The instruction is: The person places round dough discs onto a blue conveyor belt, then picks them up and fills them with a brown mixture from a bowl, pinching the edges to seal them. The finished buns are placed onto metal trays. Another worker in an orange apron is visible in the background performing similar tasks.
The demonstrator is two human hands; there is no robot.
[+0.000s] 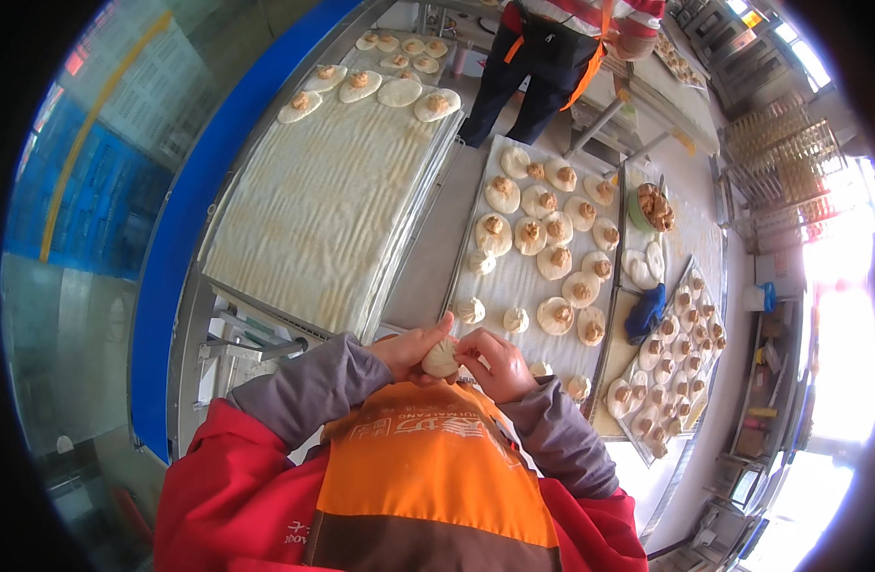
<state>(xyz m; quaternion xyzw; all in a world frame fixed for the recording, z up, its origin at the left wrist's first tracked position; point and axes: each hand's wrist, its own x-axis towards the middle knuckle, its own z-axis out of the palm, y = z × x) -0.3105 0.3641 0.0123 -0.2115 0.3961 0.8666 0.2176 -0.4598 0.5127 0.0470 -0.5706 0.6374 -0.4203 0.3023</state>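
A pleated dough bun rests in my left hand, whose fingers curl round it with the thumb raised. My right hand pinches at the bun's right side with its fingertips. Both hands are close to my orange apron. Just beyond them lies a lined tray with several closed buns near its front. Farther back on that tray are many flat dough rounds topped with brown filling.
At left stands a lined tray stack with dough rounds along its far end. To the right are a green bowl of filling, a blue cloth and another filled tray. A person stands at the back.
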